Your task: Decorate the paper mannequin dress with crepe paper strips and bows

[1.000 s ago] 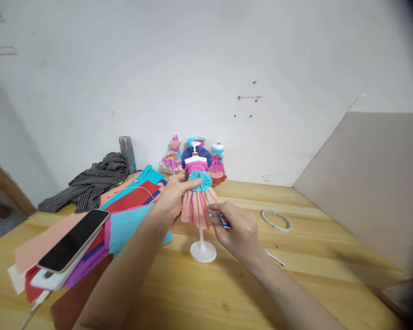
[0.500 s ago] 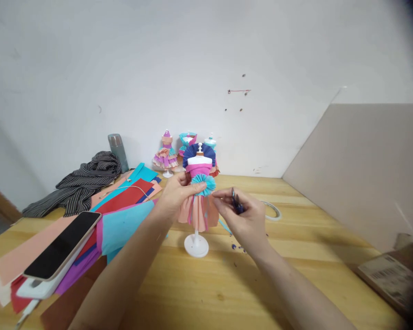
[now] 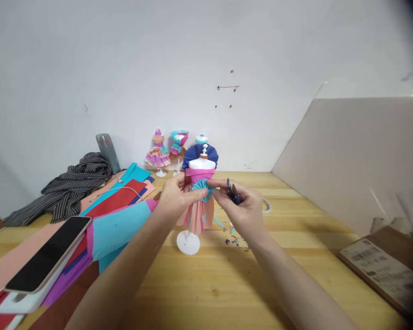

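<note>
Wood tabletop [image 3: 192, 291], pale wall [image 3: 151, 59] behind. Dress form [image 3: 201, 164] at ctr., btwn. hands, tilted slightly. L. hand [image 3: 174, 198] clamped on rosette [image 3: 198, 184] at waist; r. hand [image 3: 242, 208] fingers tog. at rosette's edge, scissors [image 3: 231, 191] gripped too. Step: prob. setting rosette; next move calls for steady l. grip. Flask [image 3: 108, 150] back l., contents hidden.

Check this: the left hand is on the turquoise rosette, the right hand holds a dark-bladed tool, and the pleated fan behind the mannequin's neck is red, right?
No: the pleated fan behind the mannequin's neck is dark blue, not red, as the head view shows. The left hand is on the turquoise rosette and the right hand holds a dark-bladed tool.
</note>
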The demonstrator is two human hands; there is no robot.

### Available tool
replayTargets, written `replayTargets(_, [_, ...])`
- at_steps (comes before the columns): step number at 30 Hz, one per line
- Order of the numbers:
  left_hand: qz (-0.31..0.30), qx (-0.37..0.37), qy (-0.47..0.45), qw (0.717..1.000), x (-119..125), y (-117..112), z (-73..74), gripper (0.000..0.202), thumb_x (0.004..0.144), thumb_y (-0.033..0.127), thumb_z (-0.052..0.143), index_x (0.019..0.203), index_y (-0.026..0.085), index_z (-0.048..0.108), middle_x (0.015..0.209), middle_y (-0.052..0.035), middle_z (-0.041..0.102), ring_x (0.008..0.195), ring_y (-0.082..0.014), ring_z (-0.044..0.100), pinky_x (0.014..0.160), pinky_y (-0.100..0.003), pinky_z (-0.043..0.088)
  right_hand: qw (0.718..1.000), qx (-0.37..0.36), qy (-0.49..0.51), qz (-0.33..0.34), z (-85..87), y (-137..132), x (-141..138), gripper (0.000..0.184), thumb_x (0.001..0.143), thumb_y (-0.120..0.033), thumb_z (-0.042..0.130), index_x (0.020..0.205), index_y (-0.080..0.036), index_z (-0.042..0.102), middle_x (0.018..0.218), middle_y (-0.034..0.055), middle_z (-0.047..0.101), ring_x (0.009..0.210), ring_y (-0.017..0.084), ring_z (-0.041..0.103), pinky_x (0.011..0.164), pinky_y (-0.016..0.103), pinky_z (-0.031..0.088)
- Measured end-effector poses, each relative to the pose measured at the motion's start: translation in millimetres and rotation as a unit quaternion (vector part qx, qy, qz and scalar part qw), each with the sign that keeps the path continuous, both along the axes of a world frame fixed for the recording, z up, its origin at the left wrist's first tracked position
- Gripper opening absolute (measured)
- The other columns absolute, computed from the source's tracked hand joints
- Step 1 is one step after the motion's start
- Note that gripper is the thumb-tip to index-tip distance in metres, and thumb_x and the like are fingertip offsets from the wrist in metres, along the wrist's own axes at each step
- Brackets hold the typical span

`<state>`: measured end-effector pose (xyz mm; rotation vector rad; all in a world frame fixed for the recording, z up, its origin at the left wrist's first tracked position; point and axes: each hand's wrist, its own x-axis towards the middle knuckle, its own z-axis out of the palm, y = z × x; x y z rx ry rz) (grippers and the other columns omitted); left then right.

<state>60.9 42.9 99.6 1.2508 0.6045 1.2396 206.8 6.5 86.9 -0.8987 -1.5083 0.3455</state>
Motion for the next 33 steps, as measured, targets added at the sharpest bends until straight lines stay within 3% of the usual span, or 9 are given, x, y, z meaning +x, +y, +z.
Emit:
replayTargets(5, [-0.002,0.006,0.019,1.0,-3.4,0.4,-2.3,0.045,0.054,0.024,0.084,0.094,0.012,0.067,0.09,-0.0085,0.071,0.085,-0.0219,0.065,0.081,-0.036,0.049,1.0,0.01,0.004,0.008,1.9,-0.5,5.3,0.02,0.078,-0.02,0.061,0.092,-0.019,0.074,0.052,-0.0045,0.05,0.047,0.008,0.041,0.046,0.022,0.036])
replayTargets(10, [-0.012,-0.004,0.014,1.0,-4.0,1.6,-4.5,0.039,0.058,0.023,0.082,0.091,0.011,0.066,0.089,-0.008,0.071,0.084,-0.0193,0.064,0.083,-0.034,0.048,0.997,0.021,-0.054,0.052,4.8,-0.4,7.8,0.018,0.076,-0.013,0.058,0.084,-0.017,0.074,0.069,0.0009,0.066,0.057,0.011,0.056,0.053,0.024,0.045])
replayTargets(18, [-0.029,-0.017,-0.003,0.999,-3.9,1.8,-3.5,0.042,0.057,0.022,0.083,0.095,0.011,0.068,0.088,-0.0073,0.071,0.08,-0.0171,0.064,0.078,-0.031,0.049,0.999,0.021,-0.035,0.004,6.4,-1.8,8.9,0.022,0.079,-0.014,0.057,0.093,-0.016,0.073,0.069,0.001,0.068,0.056,0.011,0.059,0.05,0.022,0.045])
replayTargets(23, [-0.039,-0.013,-0.003,0.999,-5.3,3.4,-5.2,0.039,0.058,0.022,0.082,0.092,0.012,0.068,0.088,-0.0073,0.071,0.082,-0.0185,0.064,0.08,-0.032,0.048,0.993,0.06,-0.098,0.037,7.3,-2.4,9.9,0.022,0.079,-0.012,0.056,0.091,-0.017,0.073,0.079,0.0038,0.073,0.065,0.014,0.065,0.057,0.024,0.049])
replayTargets(33, [-0.049,-0.025,-0.006,0.998,-5.6,3.3,-4.3,0.04,0.059,0.023,0.083,0.095,0.013,0.068,0.088,-0.0064,0.071,0.081,-0.0185,0.064,0.082,-0.033,0.048,0.996,0.04,-0.078,0.001,2.3,2.1,11.8,0.022,0.079,-0.016,0.057,0.095,-0.018,0.071,0.072,0.0013,0.069,0.054,0.01,0.057,0.05,0.023,0.043])
